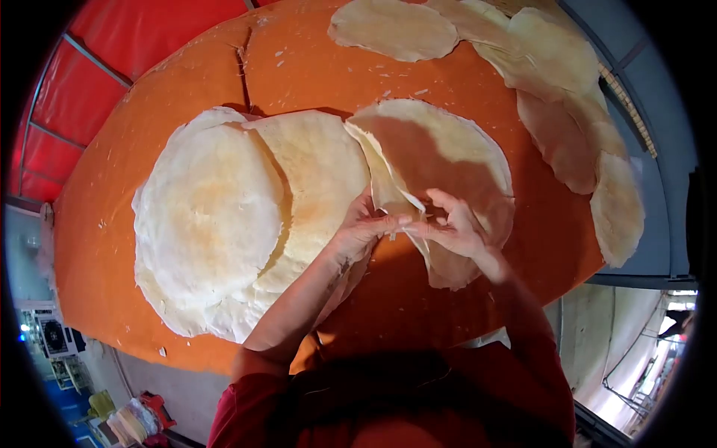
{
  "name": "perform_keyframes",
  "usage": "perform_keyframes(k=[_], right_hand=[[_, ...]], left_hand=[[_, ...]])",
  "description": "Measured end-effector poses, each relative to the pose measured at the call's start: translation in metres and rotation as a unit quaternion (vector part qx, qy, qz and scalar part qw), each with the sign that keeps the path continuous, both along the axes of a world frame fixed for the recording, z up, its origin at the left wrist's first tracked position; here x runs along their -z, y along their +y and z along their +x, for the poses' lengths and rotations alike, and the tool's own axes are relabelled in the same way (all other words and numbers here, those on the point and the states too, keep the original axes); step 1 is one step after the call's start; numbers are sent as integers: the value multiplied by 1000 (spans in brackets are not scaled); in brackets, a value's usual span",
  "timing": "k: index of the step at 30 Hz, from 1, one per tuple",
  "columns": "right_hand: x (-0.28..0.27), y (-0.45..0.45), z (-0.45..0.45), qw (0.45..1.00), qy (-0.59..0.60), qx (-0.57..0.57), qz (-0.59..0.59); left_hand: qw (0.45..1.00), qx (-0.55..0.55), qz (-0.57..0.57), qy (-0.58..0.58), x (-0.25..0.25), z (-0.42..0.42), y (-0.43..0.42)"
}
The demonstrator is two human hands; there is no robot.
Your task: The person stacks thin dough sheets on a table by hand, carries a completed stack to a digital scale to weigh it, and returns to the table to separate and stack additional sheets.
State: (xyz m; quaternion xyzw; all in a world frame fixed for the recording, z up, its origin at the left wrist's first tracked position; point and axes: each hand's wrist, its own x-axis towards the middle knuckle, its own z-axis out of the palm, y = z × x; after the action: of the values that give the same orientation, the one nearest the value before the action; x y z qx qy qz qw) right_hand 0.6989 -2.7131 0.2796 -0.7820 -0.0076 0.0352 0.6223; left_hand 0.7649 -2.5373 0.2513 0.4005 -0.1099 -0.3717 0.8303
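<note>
In front of me lies a large, thin, pale round flatbread [455, 149], its left edge lifted and curled. My left hand [360, 230] is closed, with thumb and fingers pinching that raised edge. Close beside it, my right hand [457, 228] pinches the lower part of the same edge, its forefinger partly raised. The fingertips of both hands nearly meet there, and the exact grip is partly hidden. Left of my hands, another flatbread [317, 160] lies half under a pile of several rounds [213, 209]. My left forearm crosses the pile's lower right side.
An orange cloth [299, 67] covers the broad rounded surface, with small pale crumbs scattered over it. More flatbreads [556, 52] overlap along the far right edge. A red panel [142, 37] stands at the upper left. Folded cloths [131, 422] sit low at the left.
</note>
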Motion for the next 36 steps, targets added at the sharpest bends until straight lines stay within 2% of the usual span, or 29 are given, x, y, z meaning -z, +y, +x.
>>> perform_keyframes(k=[2, 3, 4, 6, 7, 8, 9, 10, 11, 12, 14, 16, 17, 19, 20, 21, 23, 24, 25, 26, 28, 29, 30, 31, 32, 34, 35, 36], right_hand=[[34, 4, -2, 997, 32, 55, -42], [35, 18, -2, 995, 30, 97, -15], [25, 28, 2, 988, 13, 92, -123], [-7, 48, 14, 941, -32, 70, -330], [-20, 51, 28, 965, -94, 49, -241], [-62, 56, 42, 963, -160, 1, -219], [-95, 52, 61, 959, -164, -26, -228], [-125, 51, 83, 975, -176, -50, -127], [-183, 58, 86, 971, -104, -35, -214], [-197, 54, 101, 979, -159, -59, -111], [-216, 48, 126, 969, -209, -99, 89], [-200, 44, 150, 964, -148, -51, 213], [-179, 48, 151, 958, -177, -21, 223], [-109, 54, 162, 938, -142, 5, 317], [-67, 57, 173, 914, -79, 0, 397], [-31, 66, 167, 922, -31, 75, 378], [38, 68, 151, 944, 2, 87, 319], [50, 74, 140, 943, 78, 139, 293], [75, 59, 136, 937, 110, 94, 317], [58, 52, 139, 957, 170, 96, 216], [6, 32, 137, 951, 293, 95, 2], [7, 18, 147, 958, 239, 118, -109], [9, -2, 161, 948, 181, 142, -218], [22, -20, 177, 931, 29, 153, -331], [33, -39, 194, 877, -123, 159, -437], [26, -46, 226, 804, -59, 161, -569], [36, -52, 244, 787, -101, 183, -580], [51, -59, 264, 770, -144, 201, -588]], left_hand=[[998, -54, -2, 36, 14, -5, -2], [992, -108, 31, 49, 16, -9, -5], [990, -111, 45, 68, 3, -11, -3], [983, -130, 75, 106, -23, -9, 10], [981, -164, 96, 37, -20, 5, 24], [978, -169, 125, 11, -37, 21, 48], [979, -176, 91, -41, -64, 32, 79], [960, -267, 70, -49, -85, 39, 118], [932, -354, 55, -63, -106, 45, 157], [918, -306, 237, -87, -152, 49, 212], [875, -319, 299, -208, -206, 54, 291], [820, -323, 362, -303, -259, 55, 346], [792, -320, 391, -342, -282, 57, 363], [732, -307, 452, -407, -318, 62, 385], [702, -297, 479, -435, -331, 65, 392], [673, -281, 505, -462, -337, 69, 396], [610, -237, 554, -515, -327, 81, 392], [587, -216, 562, -541, -315, 85, 384], [470, -179, 657, -562, -292, 89, 383], [455, -162, 674, -558, -268, 87, 364], [557, -126, 673, -470, -198, 68, 320], [592, -81, 683, -420, -160, 57, 298], [531, 1, 664, -526, -134, 52, 277], [470, 70, 659, -583, -94, 52, 276], [402, 134, 644, -637, -63, 55, 271], [460, 106, 702, -533, -74, 48, 239], [442, 30, 703, -556, -71, 53, 229], [427, 0, 708, -562, -77, 62, 216]])
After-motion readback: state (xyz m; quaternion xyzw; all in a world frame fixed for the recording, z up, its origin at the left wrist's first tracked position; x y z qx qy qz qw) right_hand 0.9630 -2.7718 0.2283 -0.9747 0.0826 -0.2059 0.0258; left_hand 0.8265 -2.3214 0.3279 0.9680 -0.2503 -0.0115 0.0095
